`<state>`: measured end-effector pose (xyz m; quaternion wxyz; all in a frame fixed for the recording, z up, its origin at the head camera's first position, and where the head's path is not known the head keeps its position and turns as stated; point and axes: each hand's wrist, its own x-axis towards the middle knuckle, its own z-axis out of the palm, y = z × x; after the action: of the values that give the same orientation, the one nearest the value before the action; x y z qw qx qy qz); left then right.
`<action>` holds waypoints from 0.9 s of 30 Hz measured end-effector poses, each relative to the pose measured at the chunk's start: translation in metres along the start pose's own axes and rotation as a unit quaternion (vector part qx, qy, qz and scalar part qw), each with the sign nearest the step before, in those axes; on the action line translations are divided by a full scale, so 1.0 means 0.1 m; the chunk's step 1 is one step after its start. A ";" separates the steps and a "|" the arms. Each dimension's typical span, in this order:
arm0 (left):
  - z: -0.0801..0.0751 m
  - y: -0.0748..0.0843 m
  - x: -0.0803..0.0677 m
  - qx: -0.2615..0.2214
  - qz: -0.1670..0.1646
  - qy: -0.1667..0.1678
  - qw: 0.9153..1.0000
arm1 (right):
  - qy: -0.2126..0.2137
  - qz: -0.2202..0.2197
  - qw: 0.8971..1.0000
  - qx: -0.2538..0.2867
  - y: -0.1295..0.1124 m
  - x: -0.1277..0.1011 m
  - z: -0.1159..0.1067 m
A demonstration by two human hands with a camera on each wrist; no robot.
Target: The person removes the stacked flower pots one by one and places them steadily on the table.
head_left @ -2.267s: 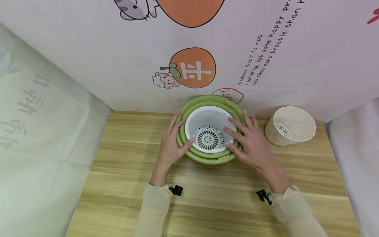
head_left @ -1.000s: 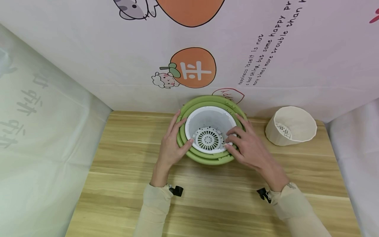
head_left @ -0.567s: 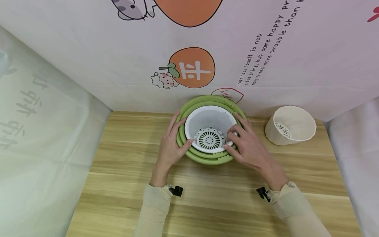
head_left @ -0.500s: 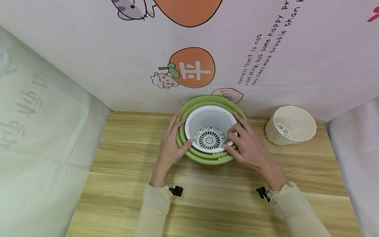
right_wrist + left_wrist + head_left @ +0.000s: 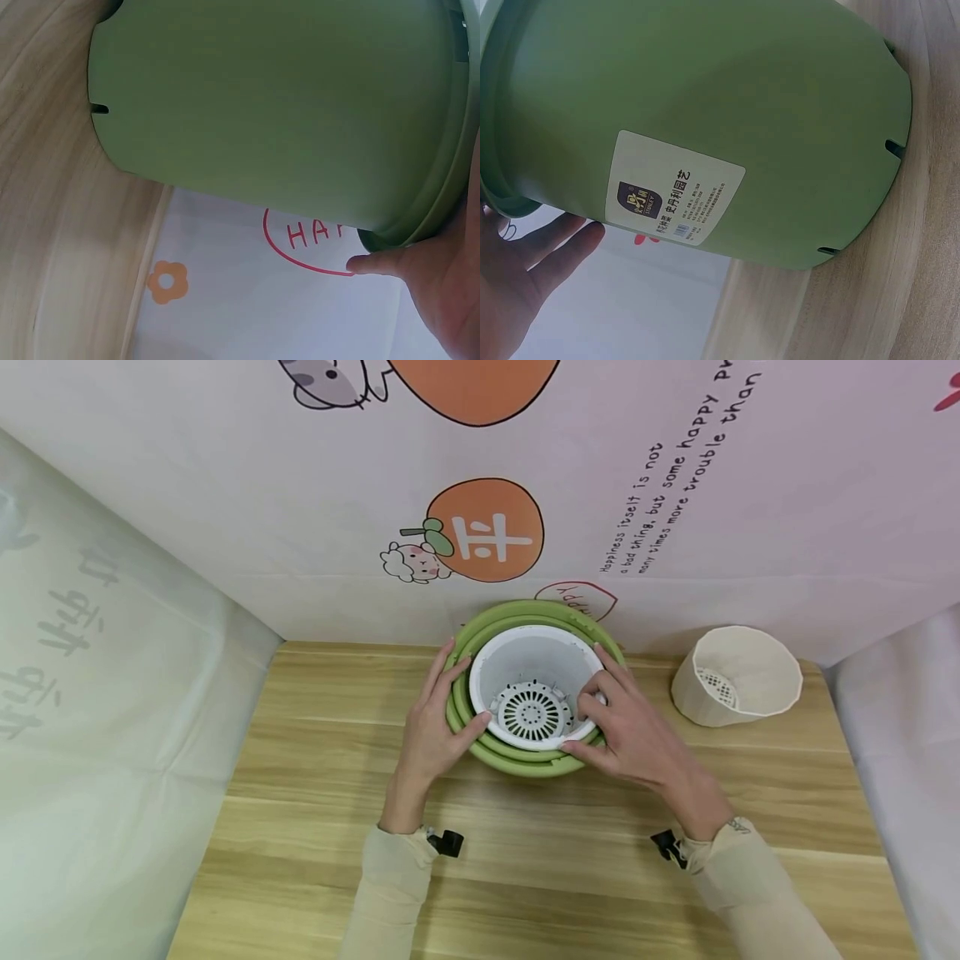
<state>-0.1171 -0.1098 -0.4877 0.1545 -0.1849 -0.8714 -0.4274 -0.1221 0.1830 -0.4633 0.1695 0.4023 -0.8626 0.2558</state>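
Observation:
Nested green flowerpots [image 5: 517, 608] stand on the wooden table, with a white flowerpot [image 5: 525, 658] set inside them; slots pierce its base. My left hand [image 5: 433, 731] holds the stack's left side, its thumb at the white rim and fingers outside the green rim. On the right side, my right hand [image 5: 637, 735] grips the white pot's rim, fingers curled over into it and thumb at the front. The left wrist view shows the outer green pot's wall [image 5: 765, 97] with a paper label [image 5: 671, 187]. In the right wrist view, one finger extends below the green rim.
A cream, ribbed flowerpot [image 5: 742, 668] with a perforated base stands at the back right of the wooden table [image 5: 525, 877]. A printed cloth wall [image 5: 300, 510] rises directly behind the pots. More cloth hangs at the left and right sides.
My right hand's spread fingers have curled over the white pot's rim, and its thumb has shifted to the front rim. The white pot has moved slightly right. My left hand stays put.

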 end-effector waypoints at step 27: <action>0.01 -0.01 0.00 0.010 -0.004 -0.004 1.000 | -0.064 0.105 0.989 0.087 -0.06 0.05 -0.16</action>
<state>-0.1177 -0.1091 -0.4888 0.1515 -0.1814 -0.8770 -0.4184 -0.1193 0.1861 -0.4456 0.0507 0.3386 -0.8833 0.3204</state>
